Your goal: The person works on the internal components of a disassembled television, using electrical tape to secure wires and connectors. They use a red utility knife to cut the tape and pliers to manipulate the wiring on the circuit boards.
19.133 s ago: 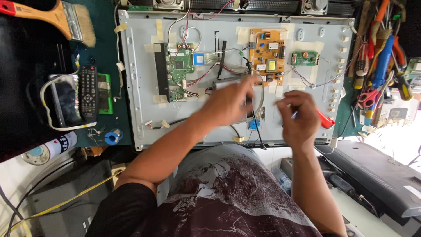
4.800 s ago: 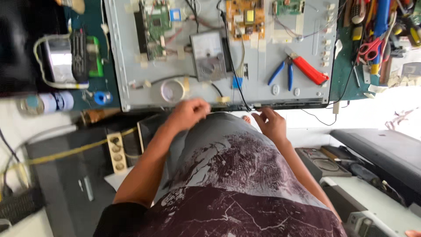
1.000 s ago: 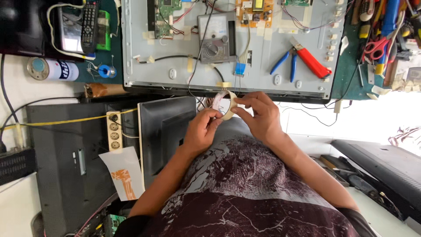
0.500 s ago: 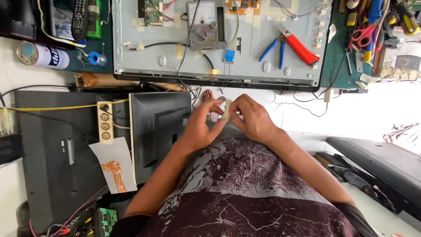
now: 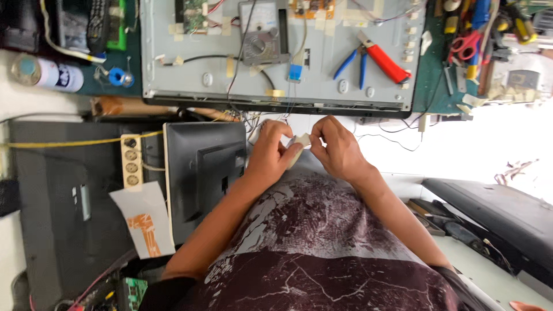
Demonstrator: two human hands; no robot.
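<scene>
Both hands meet just below the near edge of the grey metal back panel (image 5: 322,80) of an opened flat screen. My left hand (image 5: 271,152) grips a pale roll of tape (image 5: 297,148), most of it hidden behind the fingers. My right hand (image 5: 337,147) pinches the tape's free end (image 5: 303,140) between thumb and forefinger, close to the roll. On the panel above lie a grey multimeter (image 5: 263,35), circuit boards and taped wires.
Red-handled cutters (image 5: 383,59) and blue-handled pliers (image 5: 351,60) lie on the panel's right side. A small dark monitor (image 5: 204,173) stands left of my arm, beside a power strip (image 5: 132,161). A spray can (image 5: 49,74) lies at far left; tools (image 5: 478,40) crowd the upper right.
The view has tilted down, so the panel sits higher in frame. The hands stayed together on the tape roll, and the right fingers now pinch its end.
</scene>
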